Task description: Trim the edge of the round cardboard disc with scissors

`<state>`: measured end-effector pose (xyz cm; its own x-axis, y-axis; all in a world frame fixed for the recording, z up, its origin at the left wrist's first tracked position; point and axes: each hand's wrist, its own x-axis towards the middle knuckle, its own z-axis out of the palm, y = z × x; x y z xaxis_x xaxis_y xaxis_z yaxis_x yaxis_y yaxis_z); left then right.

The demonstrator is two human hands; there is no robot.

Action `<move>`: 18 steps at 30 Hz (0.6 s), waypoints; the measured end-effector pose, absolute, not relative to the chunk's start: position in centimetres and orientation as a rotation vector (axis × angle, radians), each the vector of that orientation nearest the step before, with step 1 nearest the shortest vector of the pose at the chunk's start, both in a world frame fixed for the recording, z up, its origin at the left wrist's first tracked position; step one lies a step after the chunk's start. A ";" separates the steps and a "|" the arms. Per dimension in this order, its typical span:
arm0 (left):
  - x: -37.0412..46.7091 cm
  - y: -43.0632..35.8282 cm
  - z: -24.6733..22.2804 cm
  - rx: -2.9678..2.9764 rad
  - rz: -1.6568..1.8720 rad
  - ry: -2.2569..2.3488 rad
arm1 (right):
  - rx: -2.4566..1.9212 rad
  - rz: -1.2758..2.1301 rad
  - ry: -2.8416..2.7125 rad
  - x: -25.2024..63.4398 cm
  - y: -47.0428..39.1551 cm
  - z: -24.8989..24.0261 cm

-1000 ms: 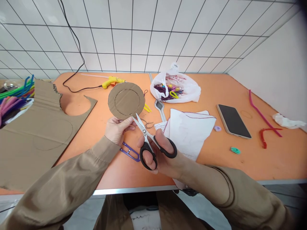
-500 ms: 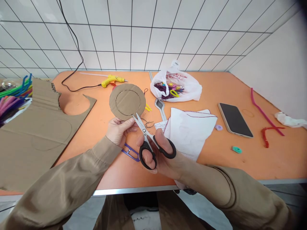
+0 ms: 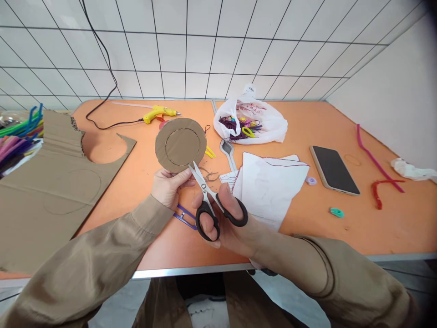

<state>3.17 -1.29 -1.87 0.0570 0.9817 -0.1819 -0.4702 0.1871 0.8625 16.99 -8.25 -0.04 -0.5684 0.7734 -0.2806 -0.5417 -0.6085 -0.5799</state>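
Observation:
My left hand is closed on the lower edge of a round cardboard disc, thumb in front and the other fingers behind. A smaller ring is scored or cut on the disc's face. Black-handled scissors are in my right hand, with thumb and fingers through the loops. Their blades stand slightly apart, tips at the disc's bottom edge close to my left thumb. Whether the blades touch the card I cannot tell. Below the hands a purple plastic piece lies on the orange table, partly hidden by the scissors.
At left lies a large cardboard sheet with a round cut-out, beside colourful pipe cleaners. Behind are a yellow glue gun with its cord and a white plastic bag of craft bits. A white cloth and a phone lie right.
The scissors and my right hand have shifted very slightly left. The disc has tilted a little in my left hand, and my hold on both is the same.

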 end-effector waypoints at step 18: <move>2.1 -1.0 -1.5 0.852 0.875 0.736 | -1.010 1.266 -0.883 18.5 -5.0 0.6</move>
<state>2.11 -1.00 -1.54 0.4499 0.8712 -0.1965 -0.3437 0.3720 0.8623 18.54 -5.04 0.64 0.1102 0.9938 -0.0170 -0.3277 0.0202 -0.9446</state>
